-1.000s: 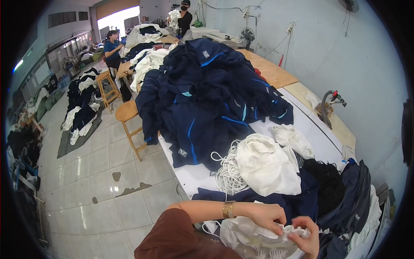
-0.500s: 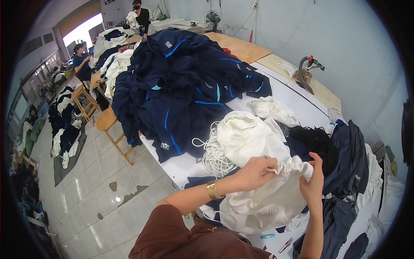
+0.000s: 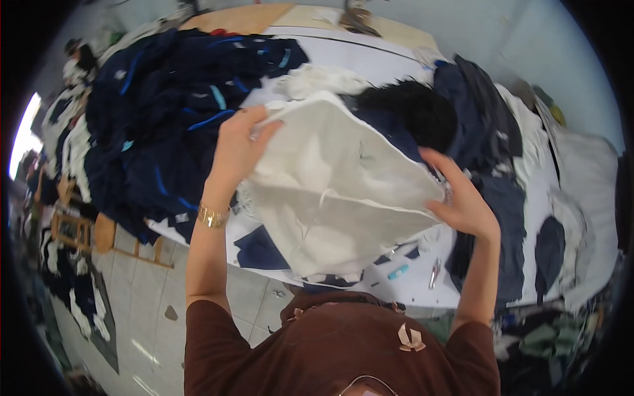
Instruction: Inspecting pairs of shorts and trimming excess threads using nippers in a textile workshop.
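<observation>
A white garment (image 3: 343,171) is stretched wide between my two hands, its open waist edge facing me and a seam showing down the inside. My left hand (image 3: 241,142) grips the waistband at the upper left, thumb and fingers closed on the edge. At the other end, my right hand (image 3: 462,198) pinches the opposite side of the band. Below the cloth hangs over the white table (image 3: 429,284). Another white garment (image 3: 323,80) lies just beyond it.
Navy garments with blue trim (image 3: 172,125) form a big heap on the left. Black cords (image 3: 416,109) lie beyond my right hand, with dark folded garments (image 3: 492,231) beside them. A light-blue tool (image 3: 398,272) and thread snips (image 3: 434,273) rest near the front edge. A wooden stool (image 3: 105,234) stands left.
Earlier the waistband was bunched between my hands; now it is spread wide open. My hands have moved apart and up, and the view has turned toward the right and down.
</observation>
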`<action>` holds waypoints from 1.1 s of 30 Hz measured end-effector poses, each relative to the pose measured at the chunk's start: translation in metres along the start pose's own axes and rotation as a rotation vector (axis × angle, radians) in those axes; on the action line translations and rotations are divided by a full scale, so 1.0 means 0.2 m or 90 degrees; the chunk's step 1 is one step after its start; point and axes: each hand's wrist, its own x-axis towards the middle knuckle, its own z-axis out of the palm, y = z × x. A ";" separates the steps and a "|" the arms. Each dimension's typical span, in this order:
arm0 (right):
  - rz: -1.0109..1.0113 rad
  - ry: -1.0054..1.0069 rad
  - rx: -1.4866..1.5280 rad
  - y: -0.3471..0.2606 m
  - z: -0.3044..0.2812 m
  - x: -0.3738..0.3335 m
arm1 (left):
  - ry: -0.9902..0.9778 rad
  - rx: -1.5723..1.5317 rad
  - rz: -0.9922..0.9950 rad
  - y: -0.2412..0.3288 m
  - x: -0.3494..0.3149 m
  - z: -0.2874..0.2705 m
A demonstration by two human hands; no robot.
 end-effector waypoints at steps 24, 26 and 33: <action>0.121 0.146 0.147 -0.07 -0.18 -0.05 | -0.403 -0.455 0.030 0.49 -0.17 0.27; 0.127 0.149 0.089 -0.07 -0.20 -0.06 | -0.299 -0.306 0.033 0.51 -0.20 0.29; 0.129 0.148 0.109 -0.14 -0.22 -0.10 | -0.464 -0.572 -0.216 0.38 -0.29 0.40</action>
